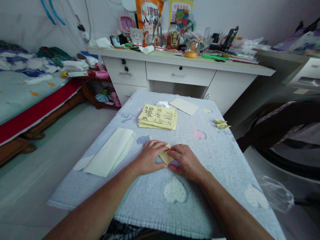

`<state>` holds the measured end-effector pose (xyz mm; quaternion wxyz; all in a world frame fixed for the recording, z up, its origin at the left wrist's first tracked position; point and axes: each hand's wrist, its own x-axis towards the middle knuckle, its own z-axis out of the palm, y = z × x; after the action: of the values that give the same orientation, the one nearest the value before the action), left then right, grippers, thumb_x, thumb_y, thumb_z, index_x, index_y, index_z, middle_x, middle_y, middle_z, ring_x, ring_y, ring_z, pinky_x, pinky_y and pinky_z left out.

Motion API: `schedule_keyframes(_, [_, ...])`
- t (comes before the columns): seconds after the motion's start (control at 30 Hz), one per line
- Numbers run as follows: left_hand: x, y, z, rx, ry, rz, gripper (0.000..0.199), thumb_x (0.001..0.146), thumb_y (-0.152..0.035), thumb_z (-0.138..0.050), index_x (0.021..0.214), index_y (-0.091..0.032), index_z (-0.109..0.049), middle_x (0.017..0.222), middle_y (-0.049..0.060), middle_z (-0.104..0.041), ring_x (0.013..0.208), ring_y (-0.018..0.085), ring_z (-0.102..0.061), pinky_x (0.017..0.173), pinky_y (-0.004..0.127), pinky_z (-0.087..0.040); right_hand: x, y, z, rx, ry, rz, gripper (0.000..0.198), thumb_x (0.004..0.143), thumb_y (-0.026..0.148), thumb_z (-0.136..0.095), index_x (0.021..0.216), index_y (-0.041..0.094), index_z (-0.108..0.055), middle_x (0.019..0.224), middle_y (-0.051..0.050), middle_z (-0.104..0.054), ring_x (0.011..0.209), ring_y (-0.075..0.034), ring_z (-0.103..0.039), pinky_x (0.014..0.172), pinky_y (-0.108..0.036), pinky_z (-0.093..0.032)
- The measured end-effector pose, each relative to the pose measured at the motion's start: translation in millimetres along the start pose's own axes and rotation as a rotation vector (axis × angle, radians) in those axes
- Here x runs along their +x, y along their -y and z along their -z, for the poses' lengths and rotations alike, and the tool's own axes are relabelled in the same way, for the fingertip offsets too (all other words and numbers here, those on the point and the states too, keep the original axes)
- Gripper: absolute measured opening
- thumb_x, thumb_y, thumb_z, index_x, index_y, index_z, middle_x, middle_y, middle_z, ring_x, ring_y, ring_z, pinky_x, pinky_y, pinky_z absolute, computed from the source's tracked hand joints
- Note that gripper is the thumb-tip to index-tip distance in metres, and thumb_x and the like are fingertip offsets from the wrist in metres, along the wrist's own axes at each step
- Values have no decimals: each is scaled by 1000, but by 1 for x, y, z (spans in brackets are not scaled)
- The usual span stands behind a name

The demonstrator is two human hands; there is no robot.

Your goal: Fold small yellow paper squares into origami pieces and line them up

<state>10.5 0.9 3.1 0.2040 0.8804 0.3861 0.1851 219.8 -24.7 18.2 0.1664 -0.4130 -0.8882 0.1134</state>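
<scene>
A small yellow paper (166,156), folded into a diamond-like shape, lies on the cloth-covered table between my hands. My left hand (149,157) grips its left side, with the index finger at the upper edge and the thumb at the lower corner. From the right, my right hand (184,161) closes on the same paper with thumb and fingers; these hide its right part. Beyond my hands is a stack of yellow paper sheets (158,117) with black handwriting on top. Two small folded yellow paper pieces (221,124) rest near the table's right edge.
A folded pale paper bundle (111,151) lies left on the table's blue cloth (150,196). A cream card (184,106) and crumpled white tissue (163,104) lie at the back. Behind stands a cluttered white desk (165,71); a bed (27,96) is left, a washing machine (303,133) right.
</scene>
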Motion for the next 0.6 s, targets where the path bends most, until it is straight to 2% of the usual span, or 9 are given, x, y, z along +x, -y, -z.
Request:
schedule_keyframes(0.2, [0, 0, 1, -57, -24, -12, 53, 76, -44, -69, 124, -25, -56, 130, 6, -55, 121, 25, -44, 105, 42, -34, 0, -3, -1, -17, -41, 56, 17, 83, 21, -60, 98, 21, -65, 104, -6, -63, 99, -22, -52, 89, -38, -37])
schedule_keyframes(0.37, [2, 0, 0, -73, -115, -34, 51, 71, -44, -75, 115, -24, -62, 128, 8, -57, 119, 26, -47, 102, 44, -37, 1, -6, -4, 34, -174, 90, 15, 86, 15, -54, 94, 20, -66, 95, -6, -64, 90, -19, -54, 83, -36, -39])
schedule_keyframes(0.43, [4, 0, 0, -78, -185, -64, 31, 77, -36, -71, 105, -23, -67, 119, 6, -63, 111, 24, -52, 98, 42, -39, 0, -6, -4, 111, -267, 103, 16, 87, 14, -53, 96, 19, -65, 92, -7, -65, 86, -19, -55, 79, -35, -41])
schedule_keyframes(0.5, [4, -1, 1, -95, -229, -104, 13, 86, -28, -62, 95, -21, -69, 101, 4, -69, 97, 20, -57, 90, 36, -43, 0, -4, -3, 225, -339, 97, 16, 88, 13, -51, 97, 19, -64, 88, -7, -65, 83, -18, -56, 76, -34, -42])
schedule_keyframes(0.6, [4, -4, 2, -119, -244, -142, 15, 91, -23, -55, 89, -19, -69, 83, 3, -71, 81, 16, -60, 77, 30, -44, 0, 1, 0, 404, -366, 51, 12, 89, 16, -52, 94, 20, -63, 83, -5, -64, 80, -17, -57, 73, -32, -44])
